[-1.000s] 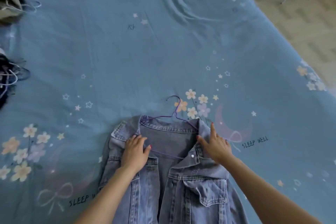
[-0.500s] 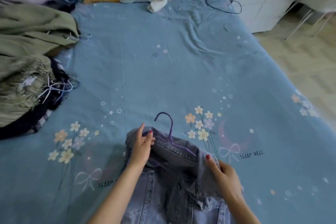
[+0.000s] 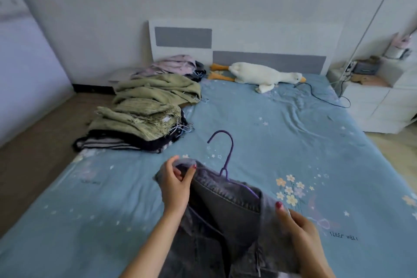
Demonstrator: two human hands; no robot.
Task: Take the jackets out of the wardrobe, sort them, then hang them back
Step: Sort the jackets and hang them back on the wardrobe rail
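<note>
A grey-blue denim jacket (image 3: 228, 214) on a purple hanger (image 3: 226, 156) is lifted off the blue bed sheet (image 3: 293, 142) at the near edge. My left hand (image 3: 174, 184) pinches the jacket's left shoulder. My right hand (image 3: 297, 230) grips its right shoulder. The hanger's hook sticks up between my hands. A pile of olive-green jackets (image 3: 144, 110) lies on dark striped ones (image 3: 117, 143) at the bed's left side. Pink-lilac clothes (image 3: 173, 66) lie behind them by the headboard.
A white plush goose (image 3: 264, 74) lies at the head of the bed, with a black cable (image 3: 320, 95) beside it. A white nightstand (image 3: 379, 99) stands at the right. The white and grey headboard (image 3: 243, 40) lines the far wall. Brown floor lies to the left.
Both hands went from pressing the jacket flat on the bed to gripping its shoulders and lifting it. My head tilted up, bringing the headboard and wall into view.
</note>
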